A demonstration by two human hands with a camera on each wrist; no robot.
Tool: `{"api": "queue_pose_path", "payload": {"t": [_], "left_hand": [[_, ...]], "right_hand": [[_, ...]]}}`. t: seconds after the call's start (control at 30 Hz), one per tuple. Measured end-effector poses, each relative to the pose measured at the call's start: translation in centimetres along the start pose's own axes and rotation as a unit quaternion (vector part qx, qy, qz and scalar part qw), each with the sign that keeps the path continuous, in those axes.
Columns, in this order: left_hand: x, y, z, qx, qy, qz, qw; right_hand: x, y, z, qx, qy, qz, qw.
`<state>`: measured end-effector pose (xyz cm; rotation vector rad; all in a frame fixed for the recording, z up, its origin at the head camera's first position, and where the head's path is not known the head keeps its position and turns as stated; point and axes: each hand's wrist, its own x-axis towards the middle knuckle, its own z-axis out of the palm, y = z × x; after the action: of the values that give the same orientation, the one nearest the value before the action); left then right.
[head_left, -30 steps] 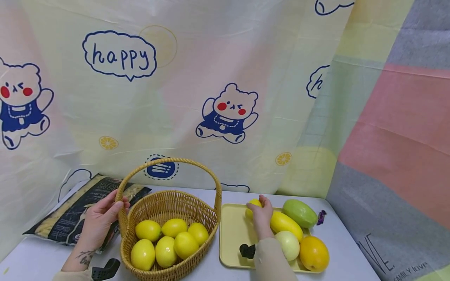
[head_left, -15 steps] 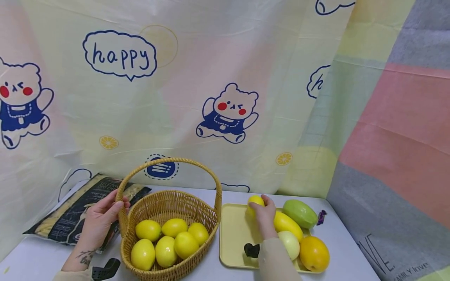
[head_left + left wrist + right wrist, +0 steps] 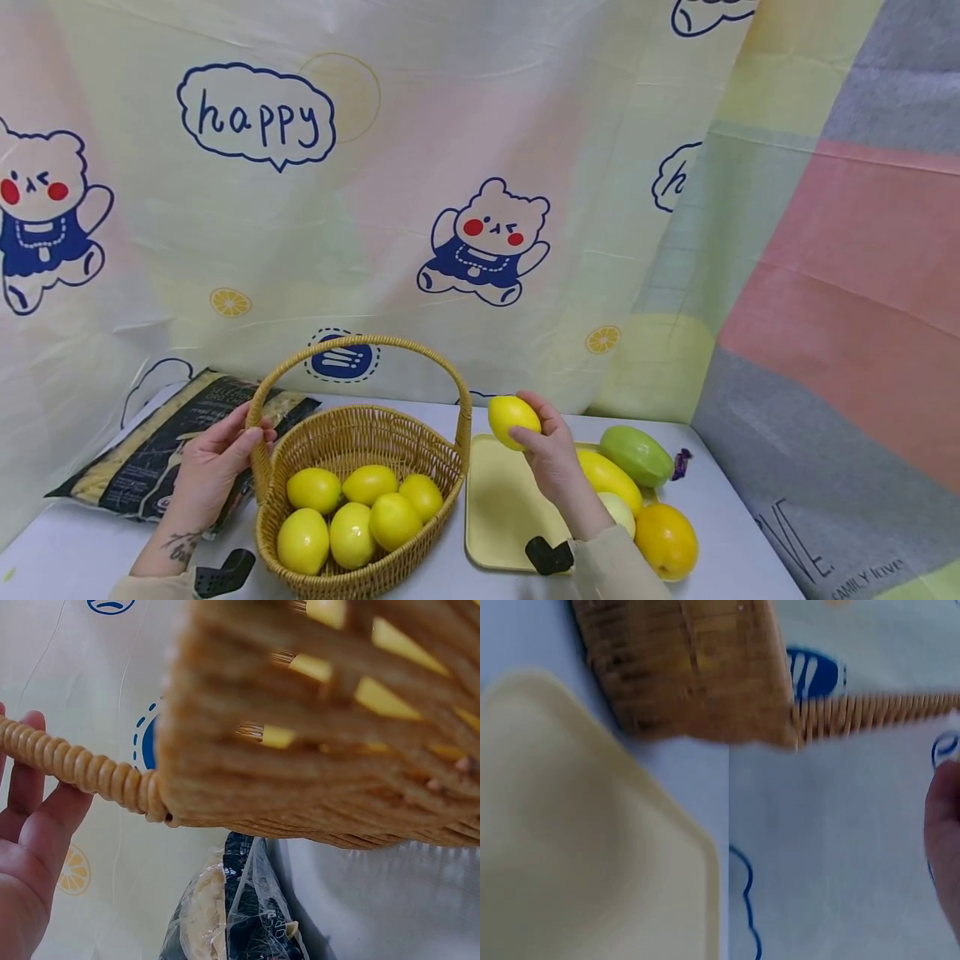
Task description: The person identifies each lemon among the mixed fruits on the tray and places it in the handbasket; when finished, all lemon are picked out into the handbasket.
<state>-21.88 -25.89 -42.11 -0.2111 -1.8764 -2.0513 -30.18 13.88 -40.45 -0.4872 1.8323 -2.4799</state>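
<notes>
A right hand (image 3: 551,454) grips a lemon (image 3: 513,419) lifted toward the basket (image 3: 360,492) its left hand (image 3: 213,467) steadies, release next.

— How many round yellow lemons can you count?
— Six in your woven wicker basket (image 3: 360,467), and a seventh lemon (image 3: 513,421) held up.
— And on the pale yellow plastic tray (image 3: 502,508)?
— You have four other fruits there. Beside the basket lies one dark printed plastic bag (image 3: 150,454).
</notes>
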Motion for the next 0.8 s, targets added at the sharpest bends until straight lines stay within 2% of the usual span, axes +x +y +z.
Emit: {"api": "queue_pose_path", "payload": {"t": [0.1, 0.2, 0.3, 0.4, 0.57, 0.7, 0.8], "left_hand": [[0.1, 0.0, 0.0, -0.005, 0.0, 0.0, 1.0], [0.1, 0.1, 0.0, -0.009, -0.002, -0.003, 1.0], [0.1, 0.1, 0.0, -0.009, 0.0, -0.008, 0.9999], [0.1, 0.0, 0.0, -0.003, 0.002, -0.018, 0.9998], [-0.1, -0.2, 0.0, 0.002, 0.005, -0.028, 0.9996], [-0.1, -0.1, 0.0, -0.001, 0.003, -0.014, 0.9999], [-0.1, -0.1, 0.0, -0.002, 0.0, -0.006, 1.0]], "right_hand": [[-1.4, -0.2, 1.0, -0.003, -0.12, -0.011, 0.993], [-2.2, 0.3, 2.1, -0.018, -0.222, -0.001, 0.975], [-2.6, 1.2, 3.3, -0.045, -0.282, 0.018, 0.958], [-2.3, 2.3, 4.4, -0.074, -0.297, 0.04, 0.951], [-1.8, 3.4, 5.6, -0.124, -0.271, 0.071, 0.952], [-1.6, 3.8, 5.9, -0.164, -0.247, 0.088, 0.951], [-1.5, 3.8, 6.0, -0.169, -0.229, 0.084, 0.955]]}}
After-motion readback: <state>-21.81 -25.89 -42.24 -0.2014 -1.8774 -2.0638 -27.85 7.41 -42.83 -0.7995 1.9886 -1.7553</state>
